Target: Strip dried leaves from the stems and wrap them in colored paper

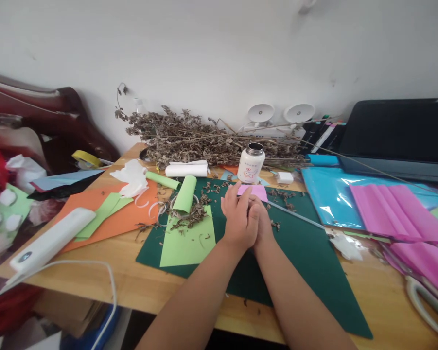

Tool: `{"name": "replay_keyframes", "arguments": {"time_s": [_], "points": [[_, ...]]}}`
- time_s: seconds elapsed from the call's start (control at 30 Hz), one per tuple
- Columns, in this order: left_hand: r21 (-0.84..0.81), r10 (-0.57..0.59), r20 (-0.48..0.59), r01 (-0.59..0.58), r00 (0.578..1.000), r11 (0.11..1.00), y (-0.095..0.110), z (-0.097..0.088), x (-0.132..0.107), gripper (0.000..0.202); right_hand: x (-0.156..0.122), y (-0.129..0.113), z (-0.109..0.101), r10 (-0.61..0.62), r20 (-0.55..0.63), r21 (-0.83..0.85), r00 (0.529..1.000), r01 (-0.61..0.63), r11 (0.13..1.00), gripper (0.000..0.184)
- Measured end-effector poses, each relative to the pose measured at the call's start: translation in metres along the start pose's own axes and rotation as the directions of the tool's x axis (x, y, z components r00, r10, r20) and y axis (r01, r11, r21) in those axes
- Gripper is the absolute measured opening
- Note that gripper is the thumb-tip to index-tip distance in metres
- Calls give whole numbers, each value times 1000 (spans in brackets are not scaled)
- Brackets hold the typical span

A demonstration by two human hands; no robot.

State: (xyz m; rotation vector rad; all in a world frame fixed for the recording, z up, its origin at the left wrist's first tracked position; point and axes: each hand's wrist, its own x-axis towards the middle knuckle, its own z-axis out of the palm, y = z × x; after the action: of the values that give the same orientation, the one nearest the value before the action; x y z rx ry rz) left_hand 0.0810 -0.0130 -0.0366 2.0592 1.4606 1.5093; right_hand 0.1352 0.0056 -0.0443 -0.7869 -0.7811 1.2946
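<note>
Grip: left hand [239, 214] and right hand [264, 224] together, contents hidden | pink paper [258, 193] at fingers | rod [299, 215] slants rightward, right hand nearer

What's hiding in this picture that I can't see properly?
All in the head view:
Anything between the person's left hand and right hand: the overlapping hands hide it.
Part of the small pink paper piece: fingers cover it.
The bottom inside the white, cartoon-printed bottle: its wall hides it.
The bottle's lettering: too small.
The pale-handled metal scissors: the right edge cuts them off.
</note>
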Motion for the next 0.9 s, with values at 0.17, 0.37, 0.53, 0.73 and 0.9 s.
{"name": "replay_keyframes", "arguments": {"time_s": [0.17,0.37,0.53,0.73,0.9], "points": [[-151,-79,-40,72,996,986,-3,0,3,35,-11,-14,9,-16,-14,-122,1000,14,992,8],[-267,-149,-71,125,986,955,-7,0,5,39,-15,-12,13,-51,-4,-123,999,50,991,25],[-362,-206,43,207,978,909,-5,3,2,44,-12,-12,8,-86,19,-144,996,88,986,36],[-404,-182,86,201,980,892,5,8,-3,38,-4,-9,-3,-106,-26,-208,994,99,973,41],[-406,-185,90,206,979,890,9,10,-7,38,-2,-6,-3,-109,25,-164,994,111,980,39]]}}
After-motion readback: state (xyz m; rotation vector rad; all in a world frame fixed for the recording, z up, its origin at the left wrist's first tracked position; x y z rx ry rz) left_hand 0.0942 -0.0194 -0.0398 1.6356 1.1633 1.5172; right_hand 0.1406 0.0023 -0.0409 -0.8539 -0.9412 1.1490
